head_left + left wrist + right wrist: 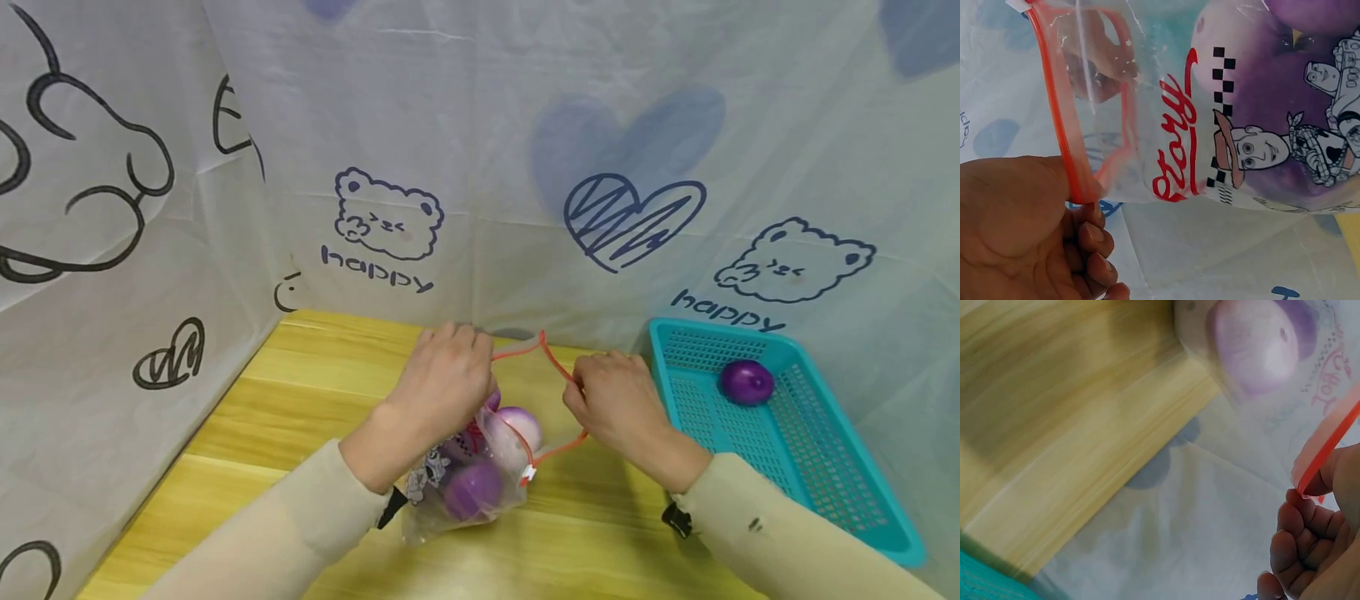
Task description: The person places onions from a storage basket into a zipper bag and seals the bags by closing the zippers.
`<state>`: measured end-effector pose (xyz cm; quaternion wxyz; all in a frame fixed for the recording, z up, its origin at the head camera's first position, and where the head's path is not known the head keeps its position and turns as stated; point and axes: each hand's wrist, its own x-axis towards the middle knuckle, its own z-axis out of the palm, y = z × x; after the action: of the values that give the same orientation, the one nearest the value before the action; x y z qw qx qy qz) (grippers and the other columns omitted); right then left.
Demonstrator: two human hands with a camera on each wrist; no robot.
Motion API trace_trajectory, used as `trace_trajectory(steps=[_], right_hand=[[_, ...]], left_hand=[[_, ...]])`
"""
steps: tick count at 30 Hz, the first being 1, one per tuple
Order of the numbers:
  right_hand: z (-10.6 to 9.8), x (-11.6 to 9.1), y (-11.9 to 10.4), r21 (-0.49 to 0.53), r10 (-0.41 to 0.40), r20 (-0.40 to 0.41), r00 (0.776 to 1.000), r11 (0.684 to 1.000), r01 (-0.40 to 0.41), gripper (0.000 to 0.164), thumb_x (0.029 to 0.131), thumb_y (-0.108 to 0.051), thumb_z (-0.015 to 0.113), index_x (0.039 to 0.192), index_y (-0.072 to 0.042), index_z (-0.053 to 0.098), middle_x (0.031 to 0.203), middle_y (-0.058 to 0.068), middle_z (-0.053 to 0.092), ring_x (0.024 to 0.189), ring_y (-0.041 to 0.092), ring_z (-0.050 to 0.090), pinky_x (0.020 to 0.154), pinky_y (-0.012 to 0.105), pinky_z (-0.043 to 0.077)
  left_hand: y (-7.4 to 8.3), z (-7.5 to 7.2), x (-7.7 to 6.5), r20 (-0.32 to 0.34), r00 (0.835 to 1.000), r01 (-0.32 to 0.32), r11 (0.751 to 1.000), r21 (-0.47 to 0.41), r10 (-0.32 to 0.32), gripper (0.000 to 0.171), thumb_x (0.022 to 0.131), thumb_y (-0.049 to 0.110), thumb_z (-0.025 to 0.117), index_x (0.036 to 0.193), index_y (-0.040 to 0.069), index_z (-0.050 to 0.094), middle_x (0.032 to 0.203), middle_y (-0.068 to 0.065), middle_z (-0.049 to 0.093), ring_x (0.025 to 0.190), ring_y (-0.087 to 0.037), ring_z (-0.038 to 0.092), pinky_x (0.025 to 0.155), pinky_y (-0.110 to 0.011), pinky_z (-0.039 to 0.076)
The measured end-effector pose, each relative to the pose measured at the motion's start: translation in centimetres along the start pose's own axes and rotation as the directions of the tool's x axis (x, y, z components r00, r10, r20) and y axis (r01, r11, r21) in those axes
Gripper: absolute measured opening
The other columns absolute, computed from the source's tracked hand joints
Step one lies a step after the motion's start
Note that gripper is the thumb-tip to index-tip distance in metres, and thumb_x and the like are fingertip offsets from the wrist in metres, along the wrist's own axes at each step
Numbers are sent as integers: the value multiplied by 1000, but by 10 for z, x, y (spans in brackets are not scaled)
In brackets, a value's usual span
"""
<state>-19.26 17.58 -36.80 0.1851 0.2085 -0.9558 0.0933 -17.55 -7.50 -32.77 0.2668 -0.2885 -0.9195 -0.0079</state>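
A clear zip bag (427, 512) with a red-orange zip edge and a white slider (529, 473) hangs between my hands, its mouth spread wide. My left hand (448, 375) pinches one side of the zip edge between thumb and fingers. The opposite side is pinched by my right hand (617, 404). Inside the bag lie several rounded purple and purple-white things, such as a purple one (474, 490) and a paler one (516, 433). Red lettering (1175, 125) and cartoon figures (1260, 150) are printed on the bag in the left wrist view.
To the right stands a teal plastic basket (862, 454) with a shiny dark purple rounded thing (747, 382) in it. The wood-grain tabletop (315, 367) meets a white printed cloth (495, 167) at the back and left.
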Motion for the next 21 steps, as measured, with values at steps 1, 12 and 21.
trace_trajectory(steps=[1, 12, 21], right_hand=[[1, 0, 1, -8, -6, -4, 1000, 1000, 6, 24, 90, -18, 66, 68, -15, 55, 60, -3, 50, 70, 28, 54, 68, 43, 40], [0, -1, 8, -46, -55, -41, 998, 998, 53, 17, 90, -20, 68, 76, -11, 65, 70, 1, 63, 74, 30, 57, 67, 43, 41], [-6, -3, 28, -113, -173, -179, 968, 982, 154, 20, 92, -24, 68, 91, -4, 67, 85, 12, 69, 84, 36, 61, 70, 47, 43]], left_hand=[[-1, 0, -1, 3, 1000, 5, 1000, 2, -5, 22, 88, 22, 73, 83, 9, 56, 76, -3, 49, 71, -22, 44, 63, -34, 36], [-6, 2, -4, 40, 998, 58, 997, -50, -56, 22, 95, 22, 68, 84, 9, 53, 76, -3, 47, 72, -23, 43, 61, -35, 34], [-7, -1, -6, 39, 997, 66, 996, -66, -64, 21, 94, 20, 67, 82, 9, 53, 75, -3, 48, 71, -23, 42, 61, -34, 32]])
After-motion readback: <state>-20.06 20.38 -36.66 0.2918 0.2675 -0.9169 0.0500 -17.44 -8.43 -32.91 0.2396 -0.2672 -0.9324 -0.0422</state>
